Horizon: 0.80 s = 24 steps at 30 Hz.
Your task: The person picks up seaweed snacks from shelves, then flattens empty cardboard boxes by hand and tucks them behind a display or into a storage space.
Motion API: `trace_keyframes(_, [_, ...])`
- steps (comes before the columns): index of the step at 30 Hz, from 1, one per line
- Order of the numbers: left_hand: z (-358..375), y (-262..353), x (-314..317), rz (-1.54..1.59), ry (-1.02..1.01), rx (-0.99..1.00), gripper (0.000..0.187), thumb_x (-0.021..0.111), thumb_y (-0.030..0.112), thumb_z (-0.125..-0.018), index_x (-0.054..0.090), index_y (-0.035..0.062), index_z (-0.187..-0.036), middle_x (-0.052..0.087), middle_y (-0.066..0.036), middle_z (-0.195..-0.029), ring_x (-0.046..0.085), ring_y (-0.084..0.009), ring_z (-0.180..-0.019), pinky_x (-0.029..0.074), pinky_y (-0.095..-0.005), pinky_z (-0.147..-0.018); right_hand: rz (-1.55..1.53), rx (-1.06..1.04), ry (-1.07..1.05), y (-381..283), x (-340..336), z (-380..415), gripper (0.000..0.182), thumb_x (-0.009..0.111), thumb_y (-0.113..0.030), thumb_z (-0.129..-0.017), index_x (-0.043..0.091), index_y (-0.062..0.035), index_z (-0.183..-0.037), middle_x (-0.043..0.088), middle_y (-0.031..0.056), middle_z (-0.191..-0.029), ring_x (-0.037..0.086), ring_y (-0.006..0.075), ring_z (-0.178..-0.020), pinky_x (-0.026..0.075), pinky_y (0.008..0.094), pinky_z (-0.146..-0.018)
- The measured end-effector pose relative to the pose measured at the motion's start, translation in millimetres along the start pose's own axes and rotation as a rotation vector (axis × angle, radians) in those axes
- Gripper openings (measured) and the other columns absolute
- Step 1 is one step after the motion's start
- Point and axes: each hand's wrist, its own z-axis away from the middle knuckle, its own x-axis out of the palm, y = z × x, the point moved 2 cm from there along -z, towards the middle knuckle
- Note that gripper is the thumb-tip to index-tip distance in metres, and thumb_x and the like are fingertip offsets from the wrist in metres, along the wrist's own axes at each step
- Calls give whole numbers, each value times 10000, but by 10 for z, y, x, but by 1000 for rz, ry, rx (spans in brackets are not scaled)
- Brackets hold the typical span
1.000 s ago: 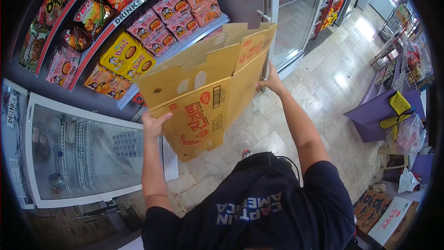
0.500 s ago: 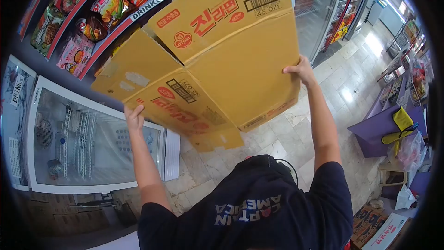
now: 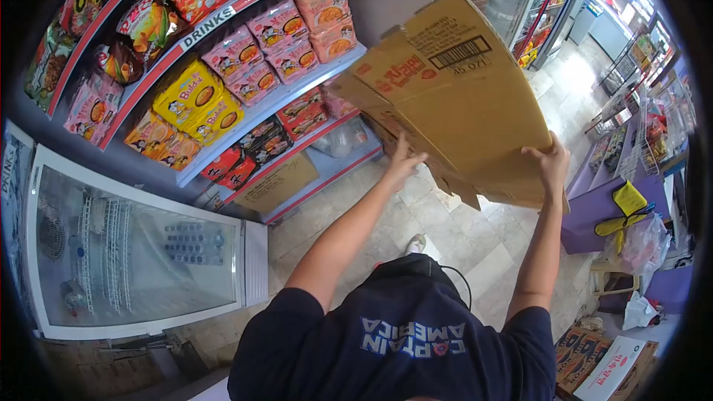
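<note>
A large flattened brown cardboard box (image 3: pixel 483 119) with red print and a barcode is held up in front of me, tilted. My left hand (image 3: pixel 402 165) is at its lower left part, fingers against the folded panels. My right hand (image 3: pixel 549 167) grips its right edge, with the thumb on the near face. Behind the cardboard's left end stand shelves with pink noodle packs (image 3: pixel 278 26) and yellow noodle packs (image 3: pixel 194 96). The far side of the box and some of my fingertips are hidden.
A glass-door fridge (image 3: pixel 141 241) lies at the left. On the right are a purple stand (image 3: pixel 587 215) with a yellow item (image 3: pixel 630 199), wire racks and a plastic bag (image 3: pixel 646 245). Boxes (image 3: pixel 613 371) sit at the lower right. Pale floor tiles (image 3: pixel 475 252) show below the cardboard.
The cardboard has swung right and its panels have folded closer together. My left hand has moved right with it, and my right hand is lower and farther right. The noodle shelves are uncovered.
</note>
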Motion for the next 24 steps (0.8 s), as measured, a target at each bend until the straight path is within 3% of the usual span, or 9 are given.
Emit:
trace_keyframes(5, [-812,100,547,79,-125,-122,1134,717,243,-812,-166,189,-1521,-47,-133,-1613,120,-333,-1466,291,-665,-1034,123,9,158,387,97,48,383,847,-253,-660,648,-66,-928,676,143,-737,673,314,-687,481,382,-603])
trace_keyframes(8, [-1248,158,652,-18,-122,-29,1114,694,196,-802,-149,229,-1528,65,-132,-1603,202,-339,-1436,297,-669,-1021,139,65,230,217,193,127,395,855,-287,-669,642,-77,-927,689,139,-756,692,307,-694,486,382,-567])
trace_keyframes(11, [-1622,62,505,202,-78,-19,1049,653,125,-784,-54,265,-1547,175,-128,-1564,244,-381,-1393,338,-635,-981,4,96,173,356,615,149,375,849,-298,-680,641,-87,-909,687,145,-753,689,295,-681,491,377,-565])
trace_keyframes(12, [-1789,-57,338,178,-12,1,997,595,77,-767,11,277,-1550,359,-108,-1461,436,-321,-1255,437,-548,-915,70,80,156,329,788,187,359,839,-291,-694,630,-84,-900,674,141,-728,675,309,-660,488,386,-562])
trace_keyframes(15, [-1902,78,9,281,-114,-13,918,535,63,-791,70,301,-1546,348,-52,-1465,484,-242,-1178,480,-440,-877,210,70,67,36,1165,150,285,794,-265,-731,608,-98,-868,620,138,-712,627,365,-694,480,436,-597])
trace_keyframes(16, [-1943,123,-48,268,-85,-15,870,502,48,-814,87,279,-1544,387,-21,-1425,526,-201,-1065,500,-369,-825,193,51,62,-70,1244,77,273,783,-241,-725,603,-96,-870,617,141,-724,624,362,-706,477,438,-598])
trace_keyframes(19, [-2347,-53,-330,422,-119,-22,802,551,97,-812,195,260,-1512,456,-24,-1343,530,-200,-1022,500,-394,-813,192,2,39,-329,1573,-178,220,732,-168,-726,584,-88,-867,603,137,-733,614,354,-709,472,445,-592])
trace_keyframes(22, [-2893,-190,-617,502,-140,-91,705,614,164,-800,309,235,-1431,516,-29,-1226,525,-215,-1064,494,-419,-842,257,-56,44,-656,2046,-297,159,670,-104,-736,564,-83,-853,590,132,-741,610,340,-714,470,449,-587])
trace_keyframes(24, [-3121,-146,-795,438,-177,-112,653,578,216,-849,310,238,-1445,511,-40,-1257,494,-251,-1145,445,-488,-914,273,-99,56,-726,2407,-397,108,631,-85,-765,558,-89,-844,574,124,-760,605,328,-725,477,449,-589])
